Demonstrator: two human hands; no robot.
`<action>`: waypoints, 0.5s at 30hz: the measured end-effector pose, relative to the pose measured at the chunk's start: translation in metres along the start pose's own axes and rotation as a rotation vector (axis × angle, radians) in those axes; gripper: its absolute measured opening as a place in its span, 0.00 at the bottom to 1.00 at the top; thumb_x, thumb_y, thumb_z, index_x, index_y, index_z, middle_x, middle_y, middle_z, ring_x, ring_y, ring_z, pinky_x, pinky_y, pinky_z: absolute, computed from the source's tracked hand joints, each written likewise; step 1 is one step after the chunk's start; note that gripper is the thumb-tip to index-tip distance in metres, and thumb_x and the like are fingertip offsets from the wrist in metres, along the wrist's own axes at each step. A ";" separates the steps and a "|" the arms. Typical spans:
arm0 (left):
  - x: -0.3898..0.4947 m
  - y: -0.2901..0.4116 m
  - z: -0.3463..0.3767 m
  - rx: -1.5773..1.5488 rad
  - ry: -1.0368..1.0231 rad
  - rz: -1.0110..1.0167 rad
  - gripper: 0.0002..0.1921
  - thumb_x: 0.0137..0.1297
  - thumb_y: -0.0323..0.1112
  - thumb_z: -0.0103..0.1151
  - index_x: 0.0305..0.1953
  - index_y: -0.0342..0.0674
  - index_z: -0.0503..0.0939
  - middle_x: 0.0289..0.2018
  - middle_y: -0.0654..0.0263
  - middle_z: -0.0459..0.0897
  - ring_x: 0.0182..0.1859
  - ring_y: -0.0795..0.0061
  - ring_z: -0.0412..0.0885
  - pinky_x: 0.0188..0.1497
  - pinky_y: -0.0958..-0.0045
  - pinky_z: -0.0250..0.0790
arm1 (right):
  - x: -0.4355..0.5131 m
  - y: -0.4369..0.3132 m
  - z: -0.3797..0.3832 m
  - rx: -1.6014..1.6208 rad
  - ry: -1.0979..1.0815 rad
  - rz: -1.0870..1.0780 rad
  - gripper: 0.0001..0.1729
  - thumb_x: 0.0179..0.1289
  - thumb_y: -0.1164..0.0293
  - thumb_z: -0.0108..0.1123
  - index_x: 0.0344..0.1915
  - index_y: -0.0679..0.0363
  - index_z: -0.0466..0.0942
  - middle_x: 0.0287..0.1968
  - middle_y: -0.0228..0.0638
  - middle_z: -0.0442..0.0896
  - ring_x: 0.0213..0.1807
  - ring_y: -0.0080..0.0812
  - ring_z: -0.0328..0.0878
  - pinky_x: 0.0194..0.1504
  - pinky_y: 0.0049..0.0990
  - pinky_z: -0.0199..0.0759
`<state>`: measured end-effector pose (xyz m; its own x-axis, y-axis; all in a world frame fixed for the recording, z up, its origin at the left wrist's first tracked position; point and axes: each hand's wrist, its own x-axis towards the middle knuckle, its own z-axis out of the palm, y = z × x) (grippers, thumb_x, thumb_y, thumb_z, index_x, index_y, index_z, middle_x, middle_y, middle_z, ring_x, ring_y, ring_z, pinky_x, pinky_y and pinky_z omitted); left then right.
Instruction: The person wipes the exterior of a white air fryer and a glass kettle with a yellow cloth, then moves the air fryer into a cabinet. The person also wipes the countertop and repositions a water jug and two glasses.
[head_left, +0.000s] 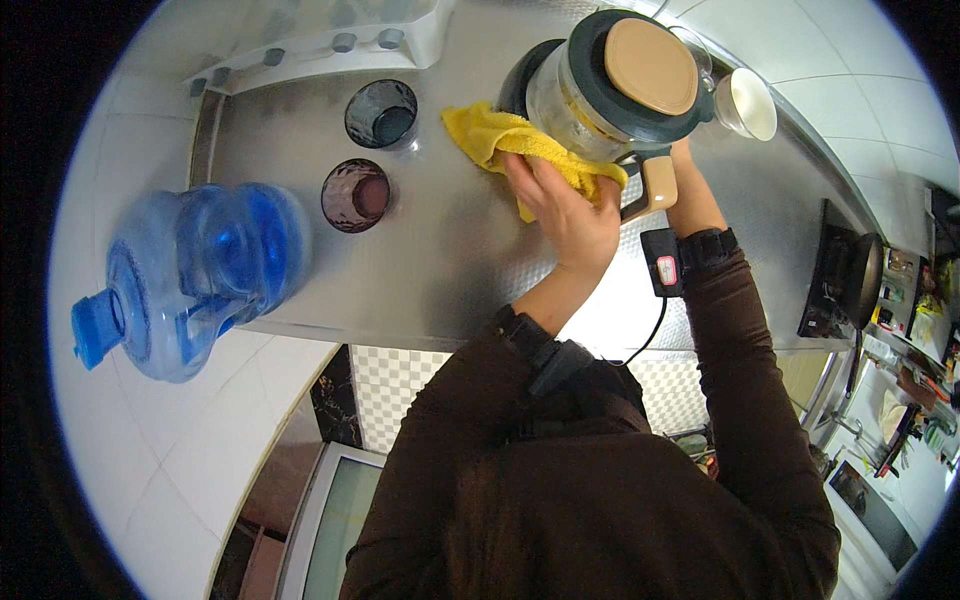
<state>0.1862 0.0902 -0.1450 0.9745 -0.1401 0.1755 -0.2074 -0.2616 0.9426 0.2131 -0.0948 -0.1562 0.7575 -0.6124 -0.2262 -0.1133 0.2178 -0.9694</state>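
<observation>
My left hand (574, 214) grips a yellow cloth (525, 142) and presses it against the lower side of a glass jug (559, 97). The jug has a dark green lid with a tan round top (651, 66) and a tan-and-black handle (658, 184). It stands tilted in this view, beside a dark round base (517, 79) that is partly behind it. My right hand (680, 150) is behind the jug near its handle; its fingers are hidden, so its hold cannot be made out.
A grey glass (381, 114) and a purple glass (356, 196) stand left on the metal counter (435, 277). A large blue water bottle (202, 277) lies at the far left. A white bowl (746, 104) is behind the jug, a dark pan (861, 281) at right, a white rack (322, 56) at the back.
</observation>
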 end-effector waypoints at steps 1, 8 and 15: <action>0.000 0.003 -0.001 -0.024 0.002 -0.018 0.48 0.55 0.34 0.67 0.69 0.22 0.46 0.70 0.28 0.40 0.73 0.26 0.41 0.73 0.36 0.35 | -0.001 -0.001 0.001 0.009 0.002 0.006 0.20 0.74 0.69 0.54 0.61 0.64 0.72 0.57 0.37 0.80 0.56 0.32 0.78 0.56 0.30 0.73; 0.018 0.014 -0.006 0.175 0.021 -0.058 0.50 0.46 0.31 0.74 0.65 0.25 0.49 0.67 0.34 0.47 0.69 0.33 0.50 0.72 0.42 0.42 | -0.011 -0.020 0.016 0.158 -0.006 0.076 0.19 0.74 0.69 0.53 0.60 0.65 0.73 0.57 0.37 0.81 0.55 0.32 0.78 0.55 0.29 0.73; 0.037 -0.015 -0.022 0.169 0.039 0.071 0.40 0.45 0.32 0.70 0.59 0.28 0.61 0.58 0.39 0.60 0.62 0.37 0.59 0.68 0.42 0.50 | -0.012 -0.014 0.017 -0.020 0.041 0.011 0.20 0.73 0.67 0.52 0.59 0.67 0.73 0.55 0.37 0.81 0.53 0.29 0.77 0.54 0.29 0.71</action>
<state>0.2276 0.1097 -0.1462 0.9587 -0.1282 0.2540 -0.2844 -0.4097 0.8668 0.2164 -0.0779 -0.1381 0.7293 -0.6407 -0.2401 -0.1349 0.2093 -0.9685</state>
